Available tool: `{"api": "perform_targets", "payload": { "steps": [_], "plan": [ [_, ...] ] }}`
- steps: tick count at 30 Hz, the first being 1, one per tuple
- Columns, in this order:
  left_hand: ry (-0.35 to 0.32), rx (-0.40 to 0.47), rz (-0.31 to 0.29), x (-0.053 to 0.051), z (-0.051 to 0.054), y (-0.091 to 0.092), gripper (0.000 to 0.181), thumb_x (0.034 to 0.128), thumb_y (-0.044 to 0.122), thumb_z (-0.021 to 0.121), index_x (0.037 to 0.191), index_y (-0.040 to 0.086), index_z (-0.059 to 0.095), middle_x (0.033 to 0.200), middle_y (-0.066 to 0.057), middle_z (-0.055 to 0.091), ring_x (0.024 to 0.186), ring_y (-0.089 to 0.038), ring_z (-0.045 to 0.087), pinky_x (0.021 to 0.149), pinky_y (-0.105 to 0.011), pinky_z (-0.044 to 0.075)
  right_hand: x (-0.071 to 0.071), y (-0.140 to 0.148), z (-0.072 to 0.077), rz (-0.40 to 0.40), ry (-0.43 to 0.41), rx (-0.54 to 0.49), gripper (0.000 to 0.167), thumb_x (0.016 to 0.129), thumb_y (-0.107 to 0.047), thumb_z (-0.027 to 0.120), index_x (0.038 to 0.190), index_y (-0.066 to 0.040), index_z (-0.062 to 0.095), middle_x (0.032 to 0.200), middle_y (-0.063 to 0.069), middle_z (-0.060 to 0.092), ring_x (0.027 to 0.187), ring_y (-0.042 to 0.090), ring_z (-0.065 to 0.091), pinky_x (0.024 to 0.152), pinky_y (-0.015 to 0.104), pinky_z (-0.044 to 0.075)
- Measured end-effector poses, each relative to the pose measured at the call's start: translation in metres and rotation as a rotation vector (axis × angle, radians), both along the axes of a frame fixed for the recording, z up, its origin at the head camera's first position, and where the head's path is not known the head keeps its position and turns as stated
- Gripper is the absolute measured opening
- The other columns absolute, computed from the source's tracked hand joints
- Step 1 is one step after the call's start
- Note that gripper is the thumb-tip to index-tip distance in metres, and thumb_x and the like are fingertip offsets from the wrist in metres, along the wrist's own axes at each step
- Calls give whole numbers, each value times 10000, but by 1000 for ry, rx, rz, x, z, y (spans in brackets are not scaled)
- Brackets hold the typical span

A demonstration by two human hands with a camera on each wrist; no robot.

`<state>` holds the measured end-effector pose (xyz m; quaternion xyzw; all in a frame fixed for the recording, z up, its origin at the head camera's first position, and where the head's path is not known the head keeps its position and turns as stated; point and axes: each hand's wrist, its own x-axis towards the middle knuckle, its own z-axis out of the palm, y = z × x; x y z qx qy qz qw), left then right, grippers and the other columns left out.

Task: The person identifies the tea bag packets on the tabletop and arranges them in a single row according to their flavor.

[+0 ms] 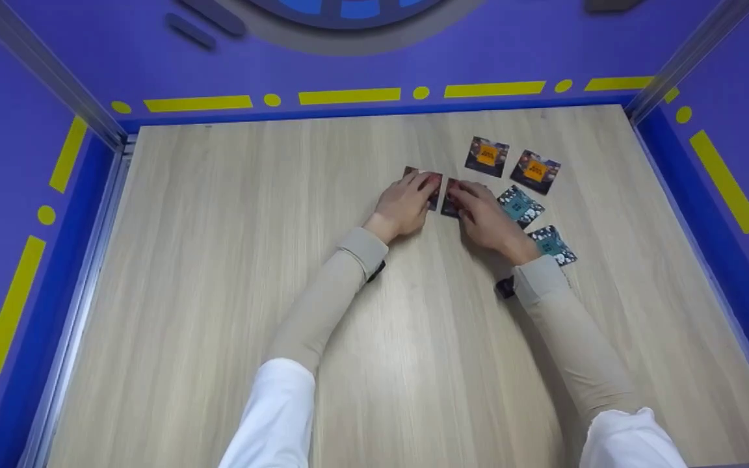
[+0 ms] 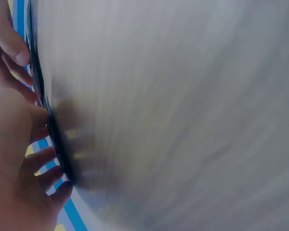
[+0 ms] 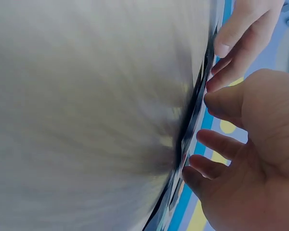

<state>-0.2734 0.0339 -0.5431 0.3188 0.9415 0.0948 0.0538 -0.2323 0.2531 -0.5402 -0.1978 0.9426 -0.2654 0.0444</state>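
Note:
Two small flat packets, dark red, lie side by side on the table with a narrow gap between them. My left hand [image 1: 404,203] rests its fingertips on the left red packet [image 1: 436,198] and covers much of it. On the right red packet [image 1: 450,207] the fingers of my right hand [image 1: 484,218] press down, hiding its right part. Both wrist views show the left hand [image 2: 17,159] and the right hand [image 3: 253,154] with fingers slightly bent and spread, tips touching the thin packets seen edge-on. Neither hand curls round a packet.
Two dark packets with orange labels, one farther left [image 1: 487,156] and one to its right [image 1: 536,171], lie beyond the right hand. Two teal patterned packets, an upper [image 1: 521,207] and a lower [image 1: 552,244], lie beside the right wrist. Purple walls [image 1: 348,71] enclose the wooden table [image 1: 231,260].

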Motion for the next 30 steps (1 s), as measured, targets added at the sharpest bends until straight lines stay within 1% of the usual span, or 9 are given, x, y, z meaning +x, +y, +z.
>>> {"api": "perform_targets", "payload": {
  "steps": [6, 12, 15, 19, 23, 26, 30],
  "plan": [
    [-9, -20, 23, 3, 0, -2, 552, 1128, 195, 396, 1675, 125, 355, 1723, -107, 350, 1611, -321, 316, 1281, -480, 363, 0, -2, -2, -1, -30, 16, 486, 1074, 6, 494, 1560, 22, 506, 1686, 247, 363, 1568, 412, 347, 1314, 560, 262],
    [-16, -17, 33, 7, 0, -7, 549, 1134, 209, 403, 1675, 126, 354, 1722, -102, 353, 1608, -315, 319, 1279, -477, 367, 0, -3, -3, -3, -4, 27, 475, 1071, 1, 506, 1545, 22, 528, 1676, 256, 377, 1548, 426, 370, 1301, 569, 286],
    [-13, -31, 40, 10, -1, -11, 541, 1135, 225, 410, 1665, 124, 375, 1716, -105, 361, 1602, -317, 331, 1270, -473, 380, 1, -3, -4, -6, 2, 32, 472, 1068, -1, 508, 1539, 17, 539, 1666, 264, 389, 1540, 442, 374, 1297, 586, 285],
    [-7, -47, 52, 14, -1, -19, 540, 1134, 246, 417, 1660, 125, 388, 1711, -112, 371, 1593, -329, 348, 1255, -477, 404, 0, -4, -4, -19, -8, 54, 482, 1072, -15, 501, 1552, -12, 536, 1666, 256, 393, 1538, 442, 375, 1296, 591, 285],
    [-21, -36, 68, 19, -1, -27, 541, 1134, 240, 416, 1663, 127, 384, 1710, -113, 373, 1594, -337, 346, 1249, -494, 411, 0, -5, -3, -34, -40, 67, 503, 1064, -18, 494, 1565, -39, 531, 1672, 243, 384, 1542, 438, 365, 1295, 597, 284],
    [-38, -40, 78, 24, 1, -35, 542, 1137, 234, 411, 1667, 123, 374, 1711, -121, 368, 1596, -342, 339, 1256, -495, 401, 0, -6, -1, -36, -55, 72, 510, 1051, -11, 496, 1560, -30, 534, 1667, 246, 382, 1535, 444, 364, 1293, 603, 283],
    [-44, -45, 96, 29, 4, -48, 535, 1140, 236, 416, 1663, 128, 385, 1712, -124, 365, 1596, -351, 339, 1255, -495, 403, -2, -8, 1, -23, -38, 88, 499, 1036, 12, 500, 1533, 12, 548, 1650, 269, 398, 1515, 467, 390, 1284, 591, 305]
  ]
}}
